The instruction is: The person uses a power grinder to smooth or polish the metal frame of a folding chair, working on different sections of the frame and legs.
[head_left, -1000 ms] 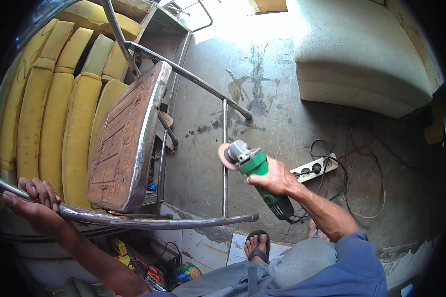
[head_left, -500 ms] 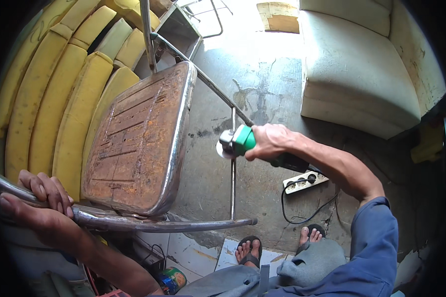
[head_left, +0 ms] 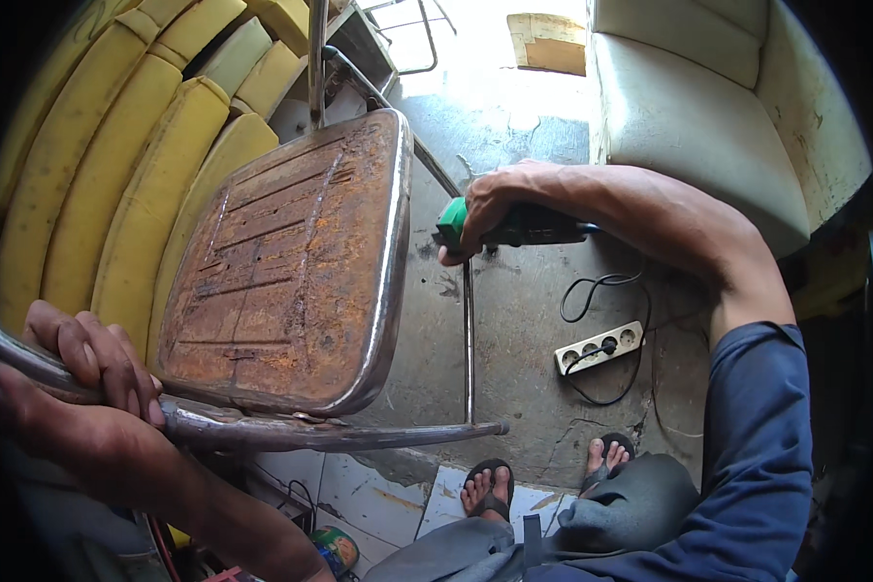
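Observation:
A metal-framed chair lies tipped over in front of me, its rusty brown seat pan (head_left: 281, 262) facing up with a bright metal rim. My left hand (head_left: 97, 364) is wrapped round the chair's bent tube (head_left: 252, 433) at the left. In my right hand (head_left: 495, 199) is a green and black angle grinder (head_left: 538, 225), gripped from above by its body. The grinder's head is near the far end of the thin crossbar (head_left: 469, 339) between two chair legs. Its disc is hidden, so I cannot tell whether it touches the metal.
Yellow foam cushions (head_left: 116, 165) are stacked at the left. A pale sofa (head_left: 698, 116) stands at the far right. On the concrete floor lies a white power strip (head_left: 599, 347) with a black cord (head_left: 640, 373) plugged in. A green can (head_left: 335, 549) sits near my left forearm.
My right hand has moved the grinder farther away along the crossbar and turned it, so its disc no longer shows. The chair appears slightly farther right; my left hand keeps its hold.

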Motion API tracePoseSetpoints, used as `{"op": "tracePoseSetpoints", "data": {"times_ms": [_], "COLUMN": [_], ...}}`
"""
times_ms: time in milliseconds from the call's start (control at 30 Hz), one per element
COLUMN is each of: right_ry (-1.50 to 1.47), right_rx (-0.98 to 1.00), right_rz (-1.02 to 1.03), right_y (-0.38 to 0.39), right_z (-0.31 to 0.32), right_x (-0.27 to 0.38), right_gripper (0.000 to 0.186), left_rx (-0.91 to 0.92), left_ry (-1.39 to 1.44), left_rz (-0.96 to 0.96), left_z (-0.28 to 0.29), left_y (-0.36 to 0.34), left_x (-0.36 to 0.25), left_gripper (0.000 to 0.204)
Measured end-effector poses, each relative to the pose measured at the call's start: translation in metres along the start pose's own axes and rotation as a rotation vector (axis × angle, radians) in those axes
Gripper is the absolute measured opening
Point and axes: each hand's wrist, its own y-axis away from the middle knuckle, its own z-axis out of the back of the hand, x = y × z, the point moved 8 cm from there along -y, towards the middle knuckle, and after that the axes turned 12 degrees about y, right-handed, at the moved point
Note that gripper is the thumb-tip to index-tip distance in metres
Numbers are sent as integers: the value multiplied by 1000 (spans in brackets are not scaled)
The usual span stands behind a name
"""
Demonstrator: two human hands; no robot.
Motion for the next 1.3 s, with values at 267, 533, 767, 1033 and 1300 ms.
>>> {"op": "tracePoseSetpoints", "data": {"times_ms": [267,533,767,1033,1300], "right_ry": [148,211,122,26,-183], "right_rx": [162,-19,3,90,-211], "right_rz": [117,-37,-40,245,-101], "right_y": [-37,-74,-6,71,-16], "right_z": [-17,32,-4,-77,-23], "right_x": [33,-2,12,73,-58], "right_gripper": [63,53,60,49,52], "left_rx": [-64,30,61,60,18], "left_ry": [-48,11,8,-53,13], "left_rz": [7,86,75,13,66], "left_z": [-8,3,-5,9,-15], "left_y": [9,1,-2,-8,8], "left_x": [-4,6,9,0,6], "left_gripper": [52,53,50,48,50]}}
